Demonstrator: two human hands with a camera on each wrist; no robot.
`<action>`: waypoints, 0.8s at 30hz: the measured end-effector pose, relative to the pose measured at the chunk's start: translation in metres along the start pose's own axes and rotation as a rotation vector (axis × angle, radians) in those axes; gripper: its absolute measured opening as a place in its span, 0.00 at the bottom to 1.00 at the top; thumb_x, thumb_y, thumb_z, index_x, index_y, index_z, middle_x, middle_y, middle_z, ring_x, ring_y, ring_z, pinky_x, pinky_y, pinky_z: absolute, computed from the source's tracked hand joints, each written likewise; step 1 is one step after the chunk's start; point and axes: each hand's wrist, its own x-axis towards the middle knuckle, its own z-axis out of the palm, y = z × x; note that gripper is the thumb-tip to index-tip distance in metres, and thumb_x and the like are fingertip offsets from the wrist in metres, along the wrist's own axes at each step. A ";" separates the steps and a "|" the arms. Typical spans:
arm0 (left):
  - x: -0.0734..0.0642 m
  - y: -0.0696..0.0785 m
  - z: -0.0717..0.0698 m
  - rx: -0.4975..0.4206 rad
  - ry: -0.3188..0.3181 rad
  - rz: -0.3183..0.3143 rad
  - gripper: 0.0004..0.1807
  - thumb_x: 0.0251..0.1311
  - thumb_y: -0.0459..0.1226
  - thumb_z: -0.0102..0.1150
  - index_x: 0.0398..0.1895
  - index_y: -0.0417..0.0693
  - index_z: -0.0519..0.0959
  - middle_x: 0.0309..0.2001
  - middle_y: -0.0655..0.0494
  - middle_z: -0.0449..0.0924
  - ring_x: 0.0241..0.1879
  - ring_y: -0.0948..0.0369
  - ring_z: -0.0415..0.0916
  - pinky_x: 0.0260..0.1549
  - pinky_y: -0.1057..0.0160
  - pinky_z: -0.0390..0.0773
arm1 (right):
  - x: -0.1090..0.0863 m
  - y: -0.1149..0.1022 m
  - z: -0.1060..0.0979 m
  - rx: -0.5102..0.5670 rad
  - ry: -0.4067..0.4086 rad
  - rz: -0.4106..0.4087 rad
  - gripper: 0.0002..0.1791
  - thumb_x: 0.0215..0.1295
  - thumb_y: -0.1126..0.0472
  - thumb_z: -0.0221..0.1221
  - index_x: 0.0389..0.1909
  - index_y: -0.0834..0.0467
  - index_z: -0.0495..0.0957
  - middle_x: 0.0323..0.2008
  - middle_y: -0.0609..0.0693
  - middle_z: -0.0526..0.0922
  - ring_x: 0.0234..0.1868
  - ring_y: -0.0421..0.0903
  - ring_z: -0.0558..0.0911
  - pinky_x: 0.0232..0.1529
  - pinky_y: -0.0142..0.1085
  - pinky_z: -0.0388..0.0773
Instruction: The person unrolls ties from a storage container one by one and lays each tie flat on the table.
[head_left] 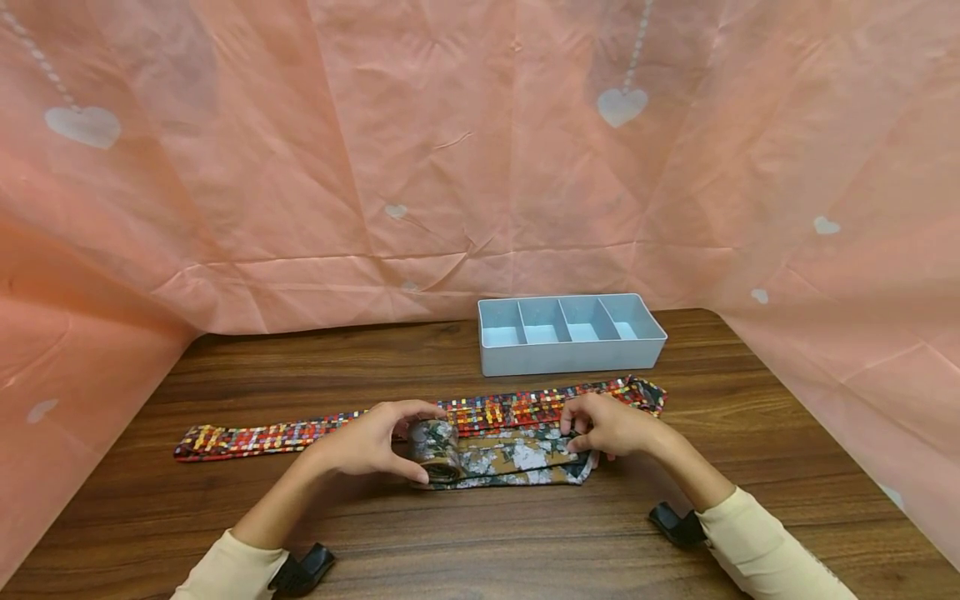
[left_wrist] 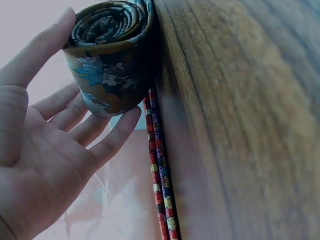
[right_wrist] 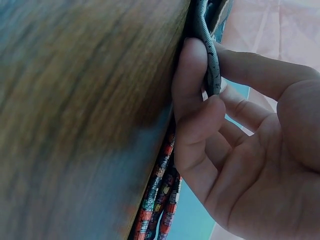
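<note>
A brown floral necktie [head_left: 525, 456] lies partly rolled up, its coil [left_wrist: 112, 70] standing on edge at the left end and the flat layers running right. My left hand [head_left: 367, 439] holds the coil between thumb and fingers, the thumb at its near edge and the fingers around the far side. At the other end, my right hand [head_left: 613, 427] pinches the tie's flat end; the right wrist view has the thin fabric edge [right_wrist: 212, 67] between thumb and fingers. Just behind lies a red, yellow and black checked necktie [head_left: 277, 435], stretched across the table and partly hidden by both hands.
A light blue box [head_left: 570, 357] with several compartments stands at the back, right of the middle. The wooden table [head_left: 480, 542] ends at a pink curtain [head_left: 420, 150] with hearts, which encloses the back and both sides.
</note>
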 end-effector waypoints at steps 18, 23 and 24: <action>-0.012 -0.008 -0.009 -0.097 -0.021 0.009 0.43 0.52 0.35 0.80 0.70 0.32 0.69 0.67 0.38 0.74 0.65 0.49 0.73 0.61 0.57 0.77 | 0.000 0.000 0.000 0.007 -0.002 -0.004 0.07 0.65 0.71 0.66 0.38 0.64 0.77 0.23 0.49 0.73 0.18 0.47 0.82 0.16 0.34 0.74; -0.016 -0.009 -0.011 -0.099 -0.027 -0.005 0.43 0.52 0.35 0.80 0.70 0.32 0.69 0.67 0.38 0.74 0.66 0.46 0.72 0.62 0.54 0.76 | -0.001 -0.001 0.000 0.007 -0.001 -0.001 0.07 0.65 0.71 0.66 0.38 0.64 0.77 0.23 0.49 0.73 0.18 0.47 0.82 0.16 0.33 0.74; -0.017 -0.009 -0.012 -0.093 -0.027 -0.007 0.43 0.52 0.35 0.80 0.70 0.32 0.69 0.67 0.37 0.74 0.65 0.45 0.72 0.62 0.53 0.76 | 0.000 -0.001 0.000 0.006 -0.001 -0.001 0.07 0.65 0.71 0.66 0.38 0.64 0.77 0.23 0.49 0.73 0.18 0.46 0.82 0.16 0.33 0.74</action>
